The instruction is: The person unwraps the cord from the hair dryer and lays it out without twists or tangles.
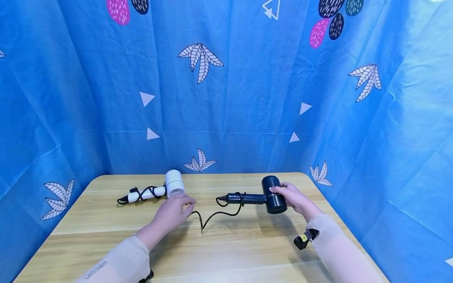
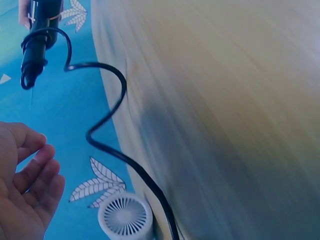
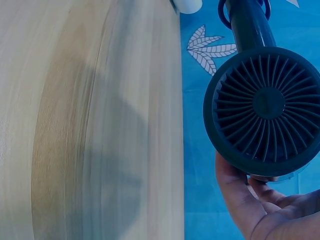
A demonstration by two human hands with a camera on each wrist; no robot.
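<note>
My right hand grips the barrel of a black hair dryer, holding it above the table with its handle pointing left. In the right wrist view the dryer's round finned grille faces the camera, and fingers wrap its lower side. A black cord loops round the handle and runs left beneath my left hand. That hand's fingers are loosely curled, thumb and index tips close together; the left wrist view shows the cord passing beside them, with nothing visible in the fingers. The cord's far end is hidden.
A white hair dryer lies at the table's back left, just beyond my left hand, its black cord wound round the handle. The wooden table meets a blue patterned curtain at the back and sides.
</note>
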